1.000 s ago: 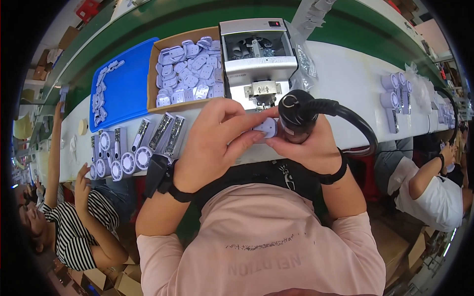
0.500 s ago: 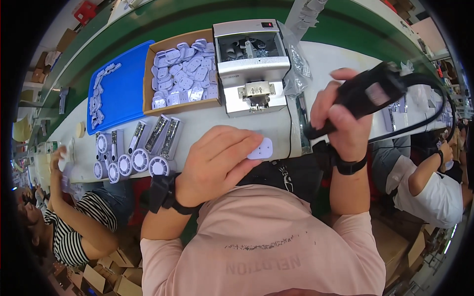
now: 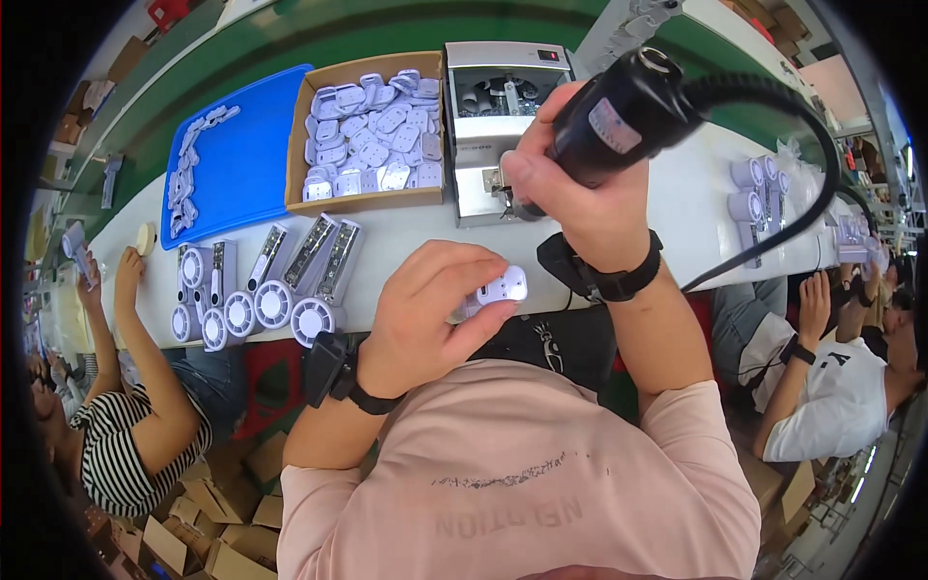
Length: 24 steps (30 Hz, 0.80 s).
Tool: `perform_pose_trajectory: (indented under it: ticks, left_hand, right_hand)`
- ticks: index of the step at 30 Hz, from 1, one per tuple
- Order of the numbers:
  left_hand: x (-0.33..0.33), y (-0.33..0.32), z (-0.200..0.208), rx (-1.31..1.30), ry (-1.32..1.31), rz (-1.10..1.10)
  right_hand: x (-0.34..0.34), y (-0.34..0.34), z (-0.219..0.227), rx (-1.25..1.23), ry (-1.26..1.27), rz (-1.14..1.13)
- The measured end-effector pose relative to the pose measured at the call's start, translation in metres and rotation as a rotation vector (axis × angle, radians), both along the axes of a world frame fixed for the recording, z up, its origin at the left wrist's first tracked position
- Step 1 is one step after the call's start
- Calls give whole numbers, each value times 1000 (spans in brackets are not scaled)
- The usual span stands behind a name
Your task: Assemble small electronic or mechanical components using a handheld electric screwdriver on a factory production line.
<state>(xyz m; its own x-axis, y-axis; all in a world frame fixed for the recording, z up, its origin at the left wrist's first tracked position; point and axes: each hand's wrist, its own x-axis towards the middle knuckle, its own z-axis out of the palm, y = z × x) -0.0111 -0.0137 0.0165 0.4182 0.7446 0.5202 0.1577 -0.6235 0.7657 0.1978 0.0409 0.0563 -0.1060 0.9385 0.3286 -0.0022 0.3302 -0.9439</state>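
My left hand [image 3: 420,307] pinches a small pale lilac plastic cover [image 3: 507,285] with screw holes, just above the bench's near edge. In my right hand [image 3: 601,217] is a black electric screwdriver [image 3: 619,121] with a thick cable. Its lower end reaches the front of a silver screw feeder [image 3: 478,200]; my hand hides whether the bit touches it. Screws and dark parts show in the feeder's window. Left of it stands a cardboard box [image 3: 375,200] full of similar covers. Several lilac handheld fans [image 3: 314,319], some with circuit boards exposed, lie near my left hand.
A blue tray [image 3: 237,184] with a row of small lilac parts sits left of the box. More fan bodies [image 3: 749,205] lie on the right of the white bench [image 3: 681,208]. The screwdriver cable loops across the right side. People work on both sides.
My right hand has carried the screwdriver left and forward to the feeder's front. The left hand has stayed nearly in place, tilting the cover. The view has shifted slightly.
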Motion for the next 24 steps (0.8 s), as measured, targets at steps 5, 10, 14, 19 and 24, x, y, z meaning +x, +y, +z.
perform_pose_trajectory:
  ticks: [5,10,14,19,24]
  left_hand:
    - [0,-2,-5,-25,1,21]
    - [0,3,-6,30,-23,39]
    - [2,-1,-7,20,-30,43]
    - [3,-3,-7,-4,-29,32]
    - [5,-1,-8,52,-45,9]
  right_hand:
    - [-2,-23,12,-55,145,-107]
    - [8,-40,73,255,394,258]
    - [-2,-44,66,210,324,304]
    - [-11,-44,58,182,258,226]
    - [-10,-42,59,193,82,235]
